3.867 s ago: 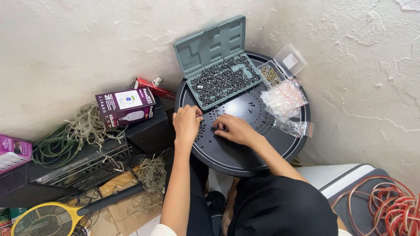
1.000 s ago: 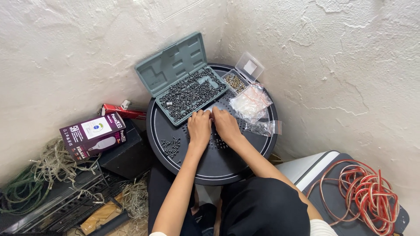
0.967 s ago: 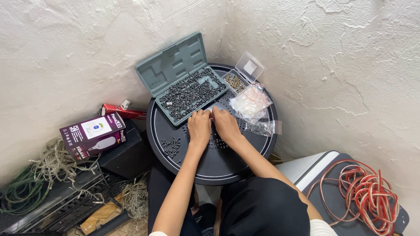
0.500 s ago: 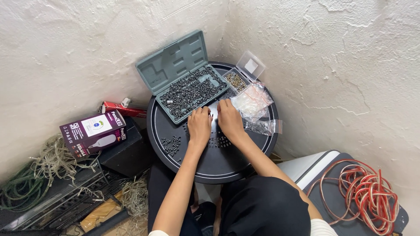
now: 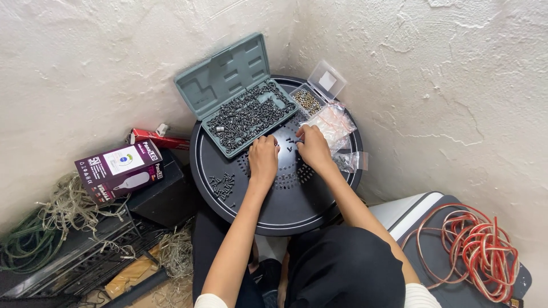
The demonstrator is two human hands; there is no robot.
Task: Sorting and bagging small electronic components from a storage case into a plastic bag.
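Note:
A round black table (image 5: pixel 285 205) holds an open grey-green case (image 5: pixel 240 97) full of small dark screws. My left hand (image 5: pixel 263 158) rests palm down on the table just below the case's front edge, fingers curled over loose screws. My right hand (image 5: pixel 311 145) is beside it, its fingertips pinching at a few loose screws (image 5: pixel 291 142) on the table. A small pile of dark screws (image 5: pixel 224 185) lies left of my left hand.
A small clear box of brassy screws (image 5: pixel 308 101) and clear plastic bags (image 5: pixel 334 122) lie at the table's far right. A purple bulb box (image 5: pixel 117 170), tangled wires (image 5: pixel 63 222) and a red package (image 5: pixel 157 138) are left. A coiled red cable (image 5: pixel 474 251) is right.
Both hands have slid up the table toward the case's front edge. The view shifted from the earliest frame, when the hands were lower and more to the left.

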